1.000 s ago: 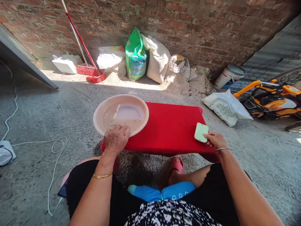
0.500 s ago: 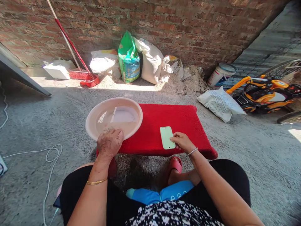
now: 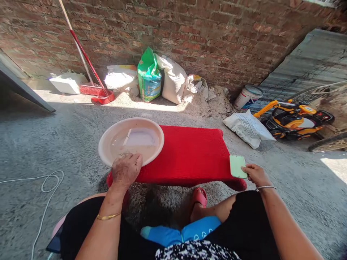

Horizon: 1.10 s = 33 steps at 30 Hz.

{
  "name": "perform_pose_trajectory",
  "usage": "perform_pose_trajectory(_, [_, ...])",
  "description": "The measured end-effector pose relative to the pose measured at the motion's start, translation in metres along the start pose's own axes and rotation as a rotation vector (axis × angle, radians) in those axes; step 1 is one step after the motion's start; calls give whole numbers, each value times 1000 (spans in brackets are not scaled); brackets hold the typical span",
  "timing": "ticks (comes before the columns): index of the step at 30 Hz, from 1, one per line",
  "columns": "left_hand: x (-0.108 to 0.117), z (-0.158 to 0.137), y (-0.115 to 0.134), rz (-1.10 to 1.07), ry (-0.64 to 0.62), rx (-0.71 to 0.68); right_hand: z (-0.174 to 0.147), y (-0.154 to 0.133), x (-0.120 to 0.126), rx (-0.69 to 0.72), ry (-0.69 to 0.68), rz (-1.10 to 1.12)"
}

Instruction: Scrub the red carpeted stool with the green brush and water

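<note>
My left hand (image 3: 127, 168) is closed over the near rim of a pale pink basin (image 3: 104, 148) holding water. Its fingertips are hidden inside the rim. The basin stands at the left end of a low bench with a red fluffy cover (image 3: 192, 155). Between thumb and fingers, my right hand (image 3: 257, 175) pinches a thin pale green plate (image 3: 237, 166), rectangular with rounded corners. It is held over the bench's right edge, its flat face toward me.
By the brick wall (image 3: 211, 36) stand a broom and red dustpan (image 3: 104, 97), a green sack (image 3: 149, 77), a white sack (image 3: 173, 81) and a bucket (image 3: 248, 97). At right are another sack (image 3: 246, 128) and a toy digger (image 3: 295, 121). A white cable (image 3: 51, 184) lies at left.
My right hand has carried the green plate to the right, from above the red cover to the bench's right edge. The left hand stays at the basin rim. The view has shifted slightly.
</note>
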State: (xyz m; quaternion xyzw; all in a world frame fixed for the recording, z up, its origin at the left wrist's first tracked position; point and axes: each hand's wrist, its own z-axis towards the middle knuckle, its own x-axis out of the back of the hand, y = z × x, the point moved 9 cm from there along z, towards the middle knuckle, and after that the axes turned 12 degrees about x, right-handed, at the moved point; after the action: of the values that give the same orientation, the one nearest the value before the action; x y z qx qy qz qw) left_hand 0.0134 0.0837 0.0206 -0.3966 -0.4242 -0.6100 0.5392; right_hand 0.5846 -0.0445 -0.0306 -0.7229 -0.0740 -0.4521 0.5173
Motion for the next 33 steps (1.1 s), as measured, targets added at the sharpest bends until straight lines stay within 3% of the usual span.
perform_pose_trajectory(2, [-1,-1,0,3,-3,-2,-3,1,-3,-58,0,100])
perform_pose_trajectory(4, [-2,-1,-1,-7,-2,-1,-8,-19,-27,-46,-54,201])
perform_pose_trajectory(7, [2,0,-4,-59,36,9,-15,-73,-82,57,-205,283])
perform_pose_trajectory(10, [16,-8,2,-143,171,49,-17,-127,-138,159,-339,346])
perform_pose_trajectory(12, [21,-21,22,-207,242,3,-14,-151,-168,205,-410,349])
perform_pose_trajectory(14, [14,-40,62,-276,216,-188,-8,-162,-189,237,-460,284])
perform_pose_trajectory(16, [-5,-60,106,-315,112,-439,0,-162,-199,268,-469,173])
perform_pose_trajectory(18, [-34,-67,133,-310,-25,-562,7,-158,-195,324,-395,21])
perform_pose_trajectory(20, [-66,-57,139,-292,-161,-507,8,-157,-184,429,-253,-139])
perform_pose_trajectory(22, [-93,-36,130,-277,-261,-357,-4,-163,-177,581,-113,-244])
perform_pose_trajectory(24, [-111,-16,123,-268,-313,-259,-23,-173,-183,729,-41,-305])
perform_pose_trajectory(26, [-119,-2,125,-260,-330,-252,-42,-182,-197,815,-19,-369])
perform_pose_trajectory(30, [-126,18,133,-231,-338,-224,-62,-191,-223,821,-37,-453])
perform_pose_trajectory(33, [-131,23,135,-224,-333,-194,-61,-191,-225,798,-55,-445])
